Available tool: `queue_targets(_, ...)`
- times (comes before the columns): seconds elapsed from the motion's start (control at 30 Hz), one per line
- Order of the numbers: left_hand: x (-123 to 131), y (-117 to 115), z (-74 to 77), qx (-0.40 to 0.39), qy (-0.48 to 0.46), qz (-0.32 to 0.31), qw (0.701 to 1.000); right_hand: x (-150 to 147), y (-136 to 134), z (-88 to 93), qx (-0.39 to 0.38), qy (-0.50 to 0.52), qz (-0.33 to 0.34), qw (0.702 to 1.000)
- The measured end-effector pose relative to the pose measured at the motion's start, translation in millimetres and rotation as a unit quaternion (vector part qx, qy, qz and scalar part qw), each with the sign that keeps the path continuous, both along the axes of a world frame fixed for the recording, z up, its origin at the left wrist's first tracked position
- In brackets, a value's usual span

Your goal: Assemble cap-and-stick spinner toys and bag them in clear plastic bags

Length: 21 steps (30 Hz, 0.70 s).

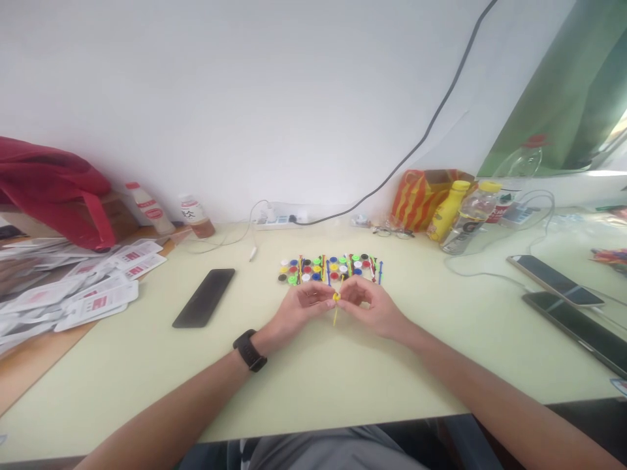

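Over the table point(304, 391), the left hand point(301, 307) and right hand point(375, 310) share a pinching grip on a yellow stemmed piece point(336, 297).

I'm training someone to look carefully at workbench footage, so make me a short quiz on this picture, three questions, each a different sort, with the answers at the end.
1. True or false: the black watch is worn on the left wrist.

2. Multiple choice: what colour is the small piece held at the fingertips of the left hand and the right hand?
A. Red
B. Yellow
C. Blue

3. Short answer: which lies nearer the left hand, the black phone on the left of the table or the red fabric?

Key: 1. True. 2. B. 3. The black phone.
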State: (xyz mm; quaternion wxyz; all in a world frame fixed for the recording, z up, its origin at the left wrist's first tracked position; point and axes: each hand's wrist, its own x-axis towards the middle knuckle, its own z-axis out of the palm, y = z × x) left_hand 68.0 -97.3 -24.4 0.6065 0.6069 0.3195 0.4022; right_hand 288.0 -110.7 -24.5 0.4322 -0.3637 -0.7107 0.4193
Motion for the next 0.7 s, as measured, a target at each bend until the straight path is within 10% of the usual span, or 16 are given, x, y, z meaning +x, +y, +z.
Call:
queue_targets(0.33,0,1,3.9,-0.028,-0.006,0.024,0.999,10,-3,-4.1,0.101,-0.042,-0.032,0.993)
queue_targets(0.7,2,0,5.3,-0.025,-0.024,0.029,0.999,14,1,-1.7,-0.026,-0.029,0.075,0.996)
